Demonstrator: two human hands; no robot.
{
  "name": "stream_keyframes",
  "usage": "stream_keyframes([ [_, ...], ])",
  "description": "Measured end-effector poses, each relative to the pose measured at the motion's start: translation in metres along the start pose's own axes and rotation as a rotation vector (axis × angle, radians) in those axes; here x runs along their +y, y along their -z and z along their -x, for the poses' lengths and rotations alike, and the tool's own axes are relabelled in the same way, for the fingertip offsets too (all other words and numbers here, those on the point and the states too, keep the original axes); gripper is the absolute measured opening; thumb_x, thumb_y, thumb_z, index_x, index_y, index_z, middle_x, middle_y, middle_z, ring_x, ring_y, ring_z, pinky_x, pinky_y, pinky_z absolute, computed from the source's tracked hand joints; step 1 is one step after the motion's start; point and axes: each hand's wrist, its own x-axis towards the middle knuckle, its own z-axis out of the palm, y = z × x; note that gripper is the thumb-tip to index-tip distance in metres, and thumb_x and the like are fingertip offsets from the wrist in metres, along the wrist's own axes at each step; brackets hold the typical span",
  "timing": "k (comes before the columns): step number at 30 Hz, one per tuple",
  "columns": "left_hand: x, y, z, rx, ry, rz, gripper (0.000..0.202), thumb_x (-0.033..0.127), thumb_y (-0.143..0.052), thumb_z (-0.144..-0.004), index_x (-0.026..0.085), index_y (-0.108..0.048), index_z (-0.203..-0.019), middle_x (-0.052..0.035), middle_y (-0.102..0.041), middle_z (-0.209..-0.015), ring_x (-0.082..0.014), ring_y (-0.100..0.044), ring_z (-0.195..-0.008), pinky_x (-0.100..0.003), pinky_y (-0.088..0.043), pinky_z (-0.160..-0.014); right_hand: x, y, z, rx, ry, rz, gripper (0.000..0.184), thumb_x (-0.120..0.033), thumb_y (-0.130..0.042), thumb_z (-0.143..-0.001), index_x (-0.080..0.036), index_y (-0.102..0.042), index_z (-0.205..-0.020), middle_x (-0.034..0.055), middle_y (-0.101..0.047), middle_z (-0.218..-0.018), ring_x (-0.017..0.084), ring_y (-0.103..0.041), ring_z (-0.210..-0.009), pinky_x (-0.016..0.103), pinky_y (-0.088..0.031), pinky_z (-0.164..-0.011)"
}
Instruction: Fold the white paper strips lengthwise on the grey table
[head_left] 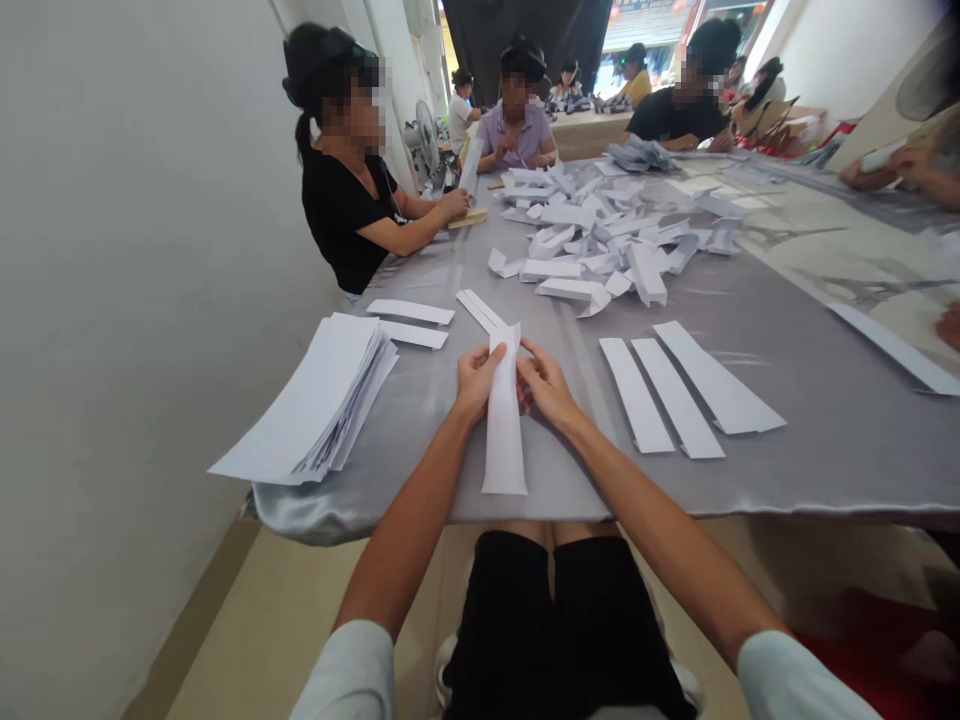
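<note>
A long folded strip of white paper (505, 430) is held between my two hands, its near end reaching toward the table's front edge. My left hand (478, 378) grips its left side, thumb on top near the far end. On the right side, my right hand (547, 382) has its fingers closed at the paper's edge, partly hidden behind it. Just beyond my hands lies another narrow folded strip (477, 306). Two folded paper strips (411, 312) rest to the left, and three folded strips (642, 398) lie side by side to the right.
A thick stack of white sheets (300, 400) overhangs the front left of the grey-covered table (750, 490). A heap of folded papers (600, 235) covers the table's middle. Several people sit around it, one in black (345, 200) at the left. Another strip (896, 348) lies far right.
</note>
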Motion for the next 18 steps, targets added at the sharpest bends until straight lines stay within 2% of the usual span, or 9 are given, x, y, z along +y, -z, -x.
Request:
stream_keyframes([
  [4, -0.0018, -0.003, 0.0022, -0.051, 0.034, -0.035, 0.059, 0.064, -0.089, -0.069, 0.013, -0.071, -0.092, -0.0025, -0.067, -0.062, -0.0147, -0.059, -0.044, -0.026, -0.048, -0.043, 0.007, 0.0009, -0.0031, 0.04, -0.037, -0.007, 0.068, -0.055, -0.08, -0.082, -0.026, -0.054, -0.138, -0.0077, -0.058, -0.07, 0.013, -0.057, -0.048, 0.023, -0.043, -0.035],
  [8, -0.0026, -0.0034, 0.0035, -0.138, 0.061, -0.05, 0.062, 0.067, -0.086, -0.072, 0.011, -0.074, -0.096, -0.0035, -0.067, -0.059, -0.0172, -0.062, -0.044, -0.028, -0.049, -0.044, 0.0097, 0.0046, -0.0068, 0.095, -0.099, -0.043, 0.061, -0.05, -0.087, -0.073, -0.024, -0.056, -0.118, -0.0089, -0.059, -0.064, 0.013, -0.054, -0.045, 0.023, -0.044, -0.034],
  [12, -0.0026, -0.0019, 0.0031, -0.178, 0.052, -0.057, 0.061, 0.065, -0.085, -0.075, 0.009, -0.076, -0.097, -0.0066, -0.071, -0.066, -0.0165, -0.063, -0.048, -0.027, -0.05, -0.046, 0.0093, 0.0064, -0.0085, 0.144, -0.142, -0.081, 0.055, -0.05, -0.09, -0.067, -0.023, -0.057, -0.101, -0.0076, -0.061, -0.061, 0.013, -0.054, -0.045, 0.023, -0.043, -0.034],
  [18, -0.0027, -0.0001, 0.0003, -0.179, 0.053, -0.092, 0.054, 0.057, -0.093, -0.068, 0.01, -0.078, -0.09, -0.0078, -0.075, -0.075, -0.0139, -0.064, -0.057, -0.025, -0.051, -0.053, 0.0103, 0.0066, -0.0082, 0.184, -0.108, -0.04, 0.048, -0.062, -0.082, -0.074, -0.024, -0.053, -0.078, -0.0033, -0.061, -0.06, 0.013, -0.054, -0.046, 0.024, -0.041, -0.036],
])
